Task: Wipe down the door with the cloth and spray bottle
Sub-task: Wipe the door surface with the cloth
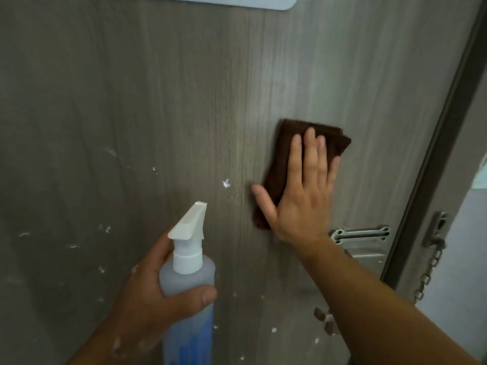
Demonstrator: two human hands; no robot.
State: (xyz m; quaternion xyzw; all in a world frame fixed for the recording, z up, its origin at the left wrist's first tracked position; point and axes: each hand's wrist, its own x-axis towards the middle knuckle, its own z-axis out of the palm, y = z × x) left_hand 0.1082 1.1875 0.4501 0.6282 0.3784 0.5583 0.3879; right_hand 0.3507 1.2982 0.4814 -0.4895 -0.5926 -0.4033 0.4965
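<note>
Right hand (300, 198) is pressed flat on the cloth (284, 154) against the door (158, 101); left hand (147, 293) is wrapped round the spray bottle (188, 272). Firm overlapping passes are probably best aimed at the white specks (226, 183).

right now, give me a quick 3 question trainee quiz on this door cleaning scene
1. True or false: the right hand presses the brown cloth flat on the door.
2. Which hand holds the spray bottle? A) left B) right
3. Fill in: white specks sit mostly to the ____ of the cloth.

Key: 1 true; 2 A, the left hand; 3 left.
</note>
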